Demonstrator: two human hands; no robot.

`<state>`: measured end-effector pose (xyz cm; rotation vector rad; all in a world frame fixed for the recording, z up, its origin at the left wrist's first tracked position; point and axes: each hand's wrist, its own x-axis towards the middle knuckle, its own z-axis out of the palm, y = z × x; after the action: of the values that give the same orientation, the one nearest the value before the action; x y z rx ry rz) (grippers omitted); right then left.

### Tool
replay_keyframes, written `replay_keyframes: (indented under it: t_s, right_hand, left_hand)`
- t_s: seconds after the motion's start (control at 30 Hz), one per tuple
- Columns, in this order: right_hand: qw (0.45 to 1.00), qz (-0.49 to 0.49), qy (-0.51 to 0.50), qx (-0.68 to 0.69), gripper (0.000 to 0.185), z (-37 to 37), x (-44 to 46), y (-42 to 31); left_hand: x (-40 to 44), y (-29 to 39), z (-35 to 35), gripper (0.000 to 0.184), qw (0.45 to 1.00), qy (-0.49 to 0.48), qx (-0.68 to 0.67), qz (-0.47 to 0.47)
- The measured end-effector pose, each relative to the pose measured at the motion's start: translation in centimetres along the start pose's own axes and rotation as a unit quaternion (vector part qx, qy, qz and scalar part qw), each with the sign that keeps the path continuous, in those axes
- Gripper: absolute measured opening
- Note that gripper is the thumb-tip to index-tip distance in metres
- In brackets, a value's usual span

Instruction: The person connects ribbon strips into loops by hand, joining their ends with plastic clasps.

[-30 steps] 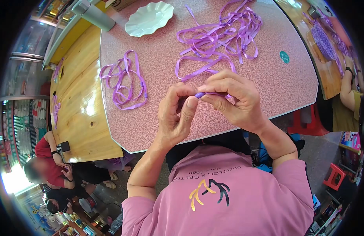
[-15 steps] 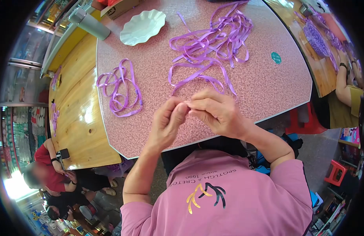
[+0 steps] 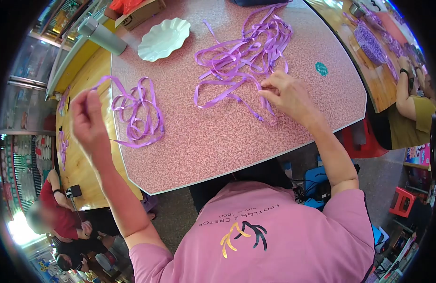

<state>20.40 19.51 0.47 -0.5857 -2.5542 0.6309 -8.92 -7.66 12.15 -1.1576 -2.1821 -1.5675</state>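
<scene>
My left hand (image 3: 88,120) is raised at the left edge of the pink table, a little blurred, its fingers closed on a purple ribbon (image 3: 115,81). That strand runs from the hand to a small loose heap of purple ribbon (image 3: 157,120) lying on the table. My right hand (image 3: 291,96) is over the near side of a larger tangle of purple ribbon (image 3: 255,52). Its thumb and forefinger pinch a strand there. One loop of the tangle (image 3: 199,96) reaches toward the middle of the table.
A white scalloped dish (image 3: 163,40) and a grey-green bottle (image 3: 102,37) stand at the back left, beside a cardboard box (image 3: 141,14). The pink tabletop (image 3: 189,151) bears a green sticker (image 3: 321,69). People sit at wooden tables on both sides.
My hands were together at the near middle of the table. The left has swung far left to the small heap, lifting a strand; the right has moved up and right to the big tangle.
</scene>
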Motion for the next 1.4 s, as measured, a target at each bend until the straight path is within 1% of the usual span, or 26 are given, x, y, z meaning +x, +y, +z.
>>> replay_keyframes:
  t_s: [0.07, 0.13, 0.2, 0.33, 0.4, 0.43, 0.5, 0.53, 0.6, 0.63, 0.7, 0.83, 0.87, 0.9, 0.93, 1.0, 1.03, 1.1, 1.13, 1.2, 1.23, 1.27, 1.3, 1.33, 1.37, 1.4]
  right_hand:
    - [1.000, 0.000, -0.006, 0.005, 0.019, 0.2, 0.2, 0.2]
    - [1.000, 0.000, -0.012, 0.010, 0.019, -0.1, 0.3, 0.1]
    - [0.995, 0.061, -0.016, 0.079, 0.017, -1.0, 0.3, -0.5]
    - [0.984, 0.079, 0.002, 0.162, 0.015, -1.8, 0.2, 0.0]
    - [0.950, 0.131, -0.009, 0.285, 0.014, -2.3, 0.1, -0.1]
    - [0.950, 0.131, -0.009, 0.284, 0.014, -2.6, 0.0, -0.3]
    - [0.882, 0.144, -0.011, 0.449, 0.014, -3.1, -0.1, -1.3]
    - [0.882, 0.143, -0.011, 0.448, 0.014, -3.4, -0.3, -1.7]
    - [0.860, 0.136, -0.039, 0.490, 0.013, -3.8, -0.6, -2.5]
    - [0.860, 0.135, -0.039, 0.490, 0.013, -3.7, -0.8, -2.8]
    - [0.869, 0.124, -0.068, 0.474, 0.012, -3.4, -1.2, -3.0]
    - [0.906, 0.093, -0.065, 0.407, 0.014, -3.6, -1.9, -3.6]
    - [0.955, 0.003, 0.009, 0.295, 0.018, -3.7, -1.7, -4.3]
    - [0.977, -0.087, 0.084, 0.176, 0.022, -3.6, -1.5, -5.1]
    - [0.977, -0.088, 0.083, 0.177, 0.022, -3.3, -1.3, -5.8]
    - [0.953, -0.178, 0.035, 0.244, 0.030, -2.7, -0.9, -6.9]
    - [0.951, -0.183, 0.037, 0.246, 0.030, -2.2, -0.8, -7.2]
    - [0.954, -0.125, -0.024, 0.272, 0.027, -1.1, -0.5, -7.4]
    - [0.952, -0.132, -0.023, 0.273, 0.027, -0.9, -0.1, -7.5]
    - [0.936, 0.032, -0.113, 0.333, 0.020, -0.6, 0.6, -7.5]
    - [0.935, 0.027, -0.114, 0.334, 0.020, -0.4, 1.2, -7.4]
    - [0.945, -0.010, -0.078, 0.318, 0.016, -0.1, 2.1, -7.2]
    - [0.951, -0.046, -0.042, 0.301, 0.012, 0.3, 2.9, -7.0]
    - [0.951, -0.049, -0.040, 0.301, 0.012, 0.5, 3.8, -6.9]
    - [0.954, -0.042, -0.015, 0.295, 0.011, 0.7, 4.6, -6.9]
    - [0.957, -0.035, 0.012, 0.288, 0.011, 0.9, 5.4, -6.5]
  left_hand:
    - [-0.4, 0.1, 1.7, 0.025, 0.999, -0.014, 0.032, -0.032]
    - [-1.4, -0.7, 3.4, 0.027, 0.971, -0.034, 0.191, 0.139]
    - [-3.3, -0.3, 5.3, 0.029, 0.983, -0.117, 0.107, 0.095]
    - [-7.3, 1.3, 9.4, 0.020, 0.955, -0.285, 0.010, 0.075]
    - [-8.6, 2.0, 11.5, 0.017, 0.938, -0.334, -0.057, 0.067]
    - [-9.0, 2.3, 12.4, 0.017, 0.938, -0.334, -0.058, 0.067]
    - [-9.7, 2.9, 14.1, 0.021, 0.924, -0.357, -0.101, 0.094]
    - [-10.2, 3.8, 15.1, 0.021, 0.924, -0.356, -0.102, 0.094]
    - [-11.0, 5.4, 16.9, 0.020, 0.912, -0.340, -0.224, -0.045]
    - [-11.2, 5.7, 17.3, 0.020, 0.912, -0.339, -0.224, -0.044]
    - [-11.6, 5.9, 17.8, 0.025, 0.782, -0.433, -0.390, -0.220]
    - [-11.6, 5.6, 16.8, 0.027, 0.789, -0.452, -0.364, -0.203]
    - [-11.5, 5.6, 16.3, 0.027, 0.793, -0.477, -0.329, -0.190]
    - [-11.2, 5.6, 15.8, 0.027, 0.795, -0.501, -0.293, -0.177]
    - [-10.9, 5.5, 15.4, 0.027, 0.796, -0.500, -0.292, -0.177]
    - [-10.1, 5.3, 14.5, 0.027, 0.787, -0.549, -0.257, -0.113]
    - [-9.4, 5.2, 13.9, 0.027, 0.791, -0.546, -0.253, -0.112]
    - [-7.8, 4.8, 12.8, 0.028, 0.788, -0.536, -0.252, -0.169]
    - [-6.9, 4.5, 12.4, 0.028, 0.792, -0.532, -0.248, -0.167]
    - [-5.0, 3.7, 11.8, 0.028, 0.821, -0.533, -0.158, -0.128]
    - [-4.2, 3.2, 11.7, 0.026, 0.821, -0.532, -0.159, -0.131]
    - [-3.4, 2.8, 11.7, 0.026, 0.824, -0.529, -0.157, -0.130]
    - [-2.7, 2.4, 11.8, 0.024, 0.845, -0.509, -0.139, -0.086]
    - [-1.9, 2.0, 12.0, 0.023, 0.863, -0.489, -0.122, -0.041]
    - [-1.0, 1.4, 12.5, 0.021, 0.883, -0.457, -0.105, -0.019]
    - [0.2, 0.1, 13.1, 0.021, 0.884, -0.456, -0.105, -0.016]
